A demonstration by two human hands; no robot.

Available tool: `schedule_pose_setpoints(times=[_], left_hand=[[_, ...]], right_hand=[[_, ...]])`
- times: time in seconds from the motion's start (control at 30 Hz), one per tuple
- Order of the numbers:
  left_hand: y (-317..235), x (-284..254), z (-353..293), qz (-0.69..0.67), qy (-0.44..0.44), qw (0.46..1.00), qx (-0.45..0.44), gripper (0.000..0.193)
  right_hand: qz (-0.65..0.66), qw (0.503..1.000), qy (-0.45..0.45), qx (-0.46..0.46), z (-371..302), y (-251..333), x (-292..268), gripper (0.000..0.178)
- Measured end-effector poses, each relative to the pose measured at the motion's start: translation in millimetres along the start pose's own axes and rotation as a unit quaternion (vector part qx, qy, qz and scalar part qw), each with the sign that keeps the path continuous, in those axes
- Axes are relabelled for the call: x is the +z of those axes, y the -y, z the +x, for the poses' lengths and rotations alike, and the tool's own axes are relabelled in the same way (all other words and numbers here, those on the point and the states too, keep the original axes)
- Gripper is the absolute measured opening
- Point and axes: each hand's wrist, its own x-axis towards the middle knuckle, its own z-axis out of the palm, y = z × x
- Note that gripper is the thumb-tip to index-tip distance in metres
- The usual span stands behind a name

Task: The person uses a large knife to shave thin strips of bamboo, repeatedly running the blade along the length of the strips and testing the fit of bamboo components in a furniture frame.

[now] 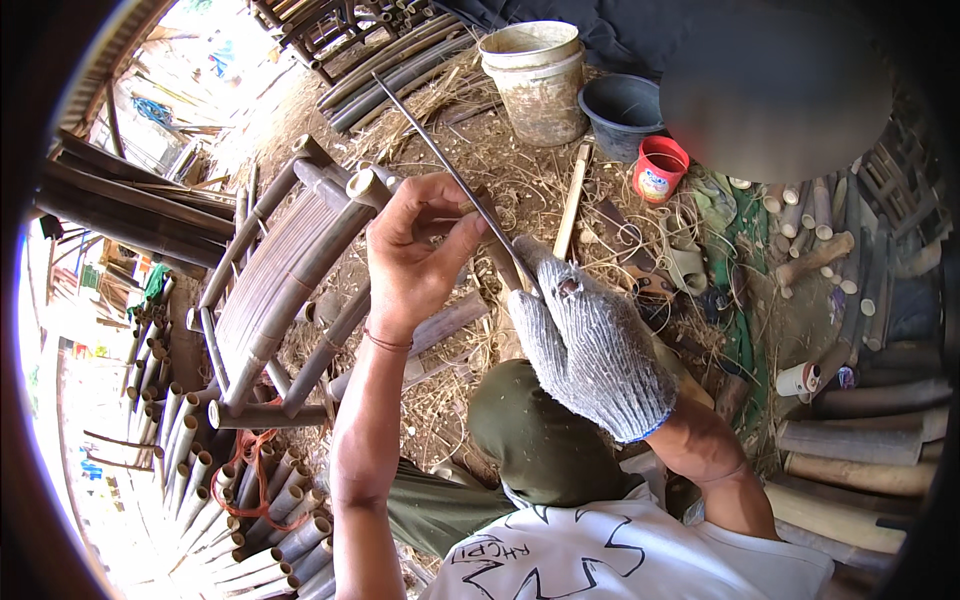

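A long, thin dark strip [430, 142], which looks like split bamboo, slants from the upper left down into my hands. My bare left hand [412, 255] pinches it between thumb and fingers near its lower part. A grey knitted glove with a blue cuff covers my right hand [597, 350], closed around the strip's lower end. A second, flatter brown piece [508, 258] shows between the hands; I cannot tell whether it is a blade or part of the strip. Just left of my left hand stands a bamboo frame [265, 350] with a slatted panel [288, 262].
A dirty white bucket [540, 95], a black tub [622, 115] and a red pail [660, 170] stand ahead. Shavings cover the ground around a flat bamboo stick [573, 200]. Bamboo poles lie stacked on the right [850, 440] and lower left [190, 440]. A blurred shape fills the upper right.
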Motion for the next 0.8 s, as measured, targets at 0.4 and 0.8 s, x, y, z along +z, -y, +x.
schedule_pose_setpoints(times=[0.4,0.8], left_hand=[[-22.2,-1.4,3.6,0.189,0.031,0.981,-0.033,0.033],[-56.6,32.9,115.9,0.416,0.193,0.856,0.241,0.045]], right_hand=[[-0.004,0.995,0.079,0.062,3.5,11.3,-16.9,0.032],[-0.076,0.994,0.071,-0.024,8.3,-3.3,-15.3,0.026]])
